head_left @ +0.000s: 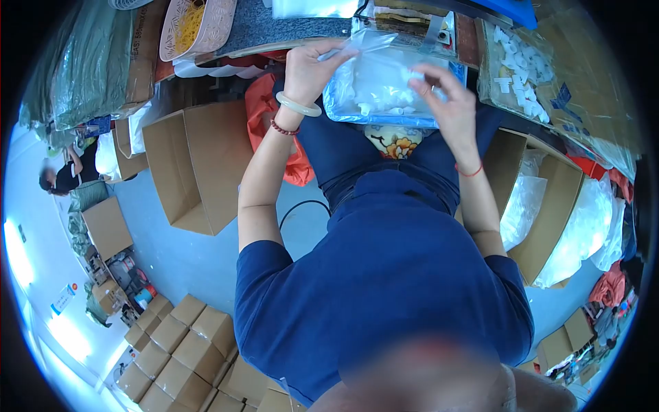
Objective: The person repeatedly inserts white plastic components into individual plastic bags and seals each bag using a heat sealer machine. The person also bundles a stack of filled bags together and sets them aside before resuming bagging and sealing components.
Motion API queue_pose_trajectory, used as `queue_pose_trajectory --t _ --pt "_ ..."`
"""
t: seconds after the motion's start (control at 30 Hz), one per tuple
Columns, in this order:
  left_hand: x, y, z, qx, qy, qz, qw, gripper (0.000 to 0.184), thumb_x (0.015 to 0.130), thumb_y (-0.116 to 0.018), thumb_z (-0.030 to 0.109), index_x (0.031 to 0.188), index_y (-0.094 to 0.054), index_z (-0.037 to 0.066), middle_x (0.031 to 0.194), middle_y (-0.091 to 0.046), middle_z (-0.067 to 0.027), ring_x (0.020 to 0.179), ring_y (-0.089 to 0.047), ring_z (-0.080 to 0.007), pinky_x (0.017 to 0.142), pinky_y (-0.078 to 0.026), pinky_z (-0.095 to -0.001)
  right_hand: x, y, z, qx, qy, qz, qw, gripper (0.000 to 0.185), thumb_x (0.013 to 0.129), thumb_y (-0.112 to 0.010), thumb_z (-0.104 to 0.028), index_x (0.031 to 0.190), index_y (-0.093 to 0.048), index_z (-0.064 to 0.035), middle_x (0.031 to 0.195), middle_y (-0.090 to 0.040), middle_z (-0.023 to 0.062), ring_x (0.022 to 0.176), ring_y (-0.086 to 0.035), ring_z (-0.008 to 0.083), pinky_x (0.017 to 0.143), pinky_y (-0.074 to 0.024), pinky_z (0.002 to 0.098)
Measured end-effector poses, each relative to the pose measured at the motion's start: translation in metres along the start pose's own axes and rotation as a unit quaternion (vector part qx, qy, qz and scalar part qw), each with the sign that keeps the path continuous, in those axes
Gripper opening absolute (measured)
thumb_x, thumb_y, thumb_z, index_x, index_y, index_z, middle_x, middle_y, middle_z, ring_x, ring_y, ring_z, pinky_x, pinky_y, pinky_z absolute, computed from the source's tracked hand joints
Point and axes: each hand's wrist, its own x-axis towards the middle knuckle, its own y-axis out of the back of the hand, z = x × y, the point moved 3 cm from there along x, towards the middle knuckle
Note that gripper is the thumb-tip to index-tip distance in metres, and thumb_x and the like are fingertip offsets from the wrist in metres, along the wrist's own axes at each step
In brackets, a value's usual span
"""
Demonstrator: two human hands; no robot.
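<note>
My left hand point(312, 72), with a pale bangle and a beaded bracelet on the wrist, pinches a clear plastic bag point(374, 42) by its edge. To the right, my right hand point(447, 99) has thumb and fingers closed around a small white plastic piece point(414, 74), whose exact kind I cannot make out. Both hands are over a blue-edged tray point(331, 103) in front of my lap. Clear plastic film and several small white pieces point(391, 110) lie inside the tray.
At right stands a box of white plastic fittings point(522, 65). A white basket point(199, 31) holds yellow rubber bands. Cardboard boxes point(199, 168) flank my seat, one with plastic bags point(525, 206). Stacked cartons point(182, 350) stand behind me; another person point(72, 165) is at far left.
</note>
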Motion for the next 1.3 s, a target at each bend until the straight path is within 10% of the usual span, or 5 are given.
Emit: queue_pose_trajectory --t 0.57,0.83,1.03,1.17,1.3 --pt "-0.015 -0.059 0.007 -0.303 0.187 -0.343 0.869 0.026 0.092 -0.068 0.017 0.107 -0.07 -0.004 0.096 -0.073 -0.015 0.092 -0.072 -0.0223 0.079 -0.06 -0.0321 0.052 0.029 -0.034 -0.263 0.206 -0.179 0.925 0.027 0.089 -0.068 -0.021 0.11 -0.066 -0.0041 0.102 -0.069 0.0103 0.09 -0.064 0.024 0.083 -0.0503 0.034" --pt "0.029 -0.098 -0.017 -0.572 0.296 -0.262 0.718 0.029 0.096 -0.061 0.011 0.114 -0.059 -0.012 0.113 -0.067 -0.0217 0.103 -0.068 -0.0347 0.084 -0.06 -0.0387 0.037 0.094 -0.025 -0.405 0.018 0.096 0.909 0.026 0.093 -0.063 -0.021 0.114 -0.065 -0.0057 0.101 -0.07 0.0146 0.089 -0.068 0.029 0.08 -0.0522 0.0359" --pt "0.028 -0.102 -0.022 -0.527 0.304 -0.246 0.755 0.033 0.096 -0.063 0.02 0.121 -0.062 -0.002 0.121 -0.064 -0.0158 0.111 -0.065 -0.0277 0.093 -0.054 -0.039 0.035 0.116 0.057 -0.567 0.015 0.071 0.82 0.024 0.095 -0.056 -0.02 0.112 -0.064 -0.006 0.106 -0.068 0.0187 0.096 -0.063 0.0388 0.083 -0.0497 0.0457" --pt "0.048 -0.053 -0.054 -0.284 0.149 -0.106 0.941 0.032 0.092 -0.069 0.026 0.106 -0.071 -0.003 0.09 -0.072 -0.0101 0.084 -0.072 -0.02 0.069 -0.058 -0.0285 0.053 0.123 0.068 -0.458 0.012 0.124 0.88 0.026 0.098 -0.053 -0.023 0.115 -0.063 -0.0046 0.11 -0.066 0.0201 0.101 -0.062 0.0402 0.084 -0.0495 0.0449" --pt "0.077 -0.013 -0.061 0.175 0.017 -0.012 0.984 0.03 0.089 -0.064 0.02 0.112 -0.066 0.001 0.109 -0.065 -0.0216 0.101 -0.062 -0.0343 0.09 -0.049 -0.0445 0.051 0.115 0.068 -0.356 -0.04 0.209 0.91 0.032 0.098 -0.055 -0.03 0.112 -0.064 -0.0026 0.11 -0.067 0.0189 0.104 -0.064 0.0368 0.085 -0.0498 0.0428"
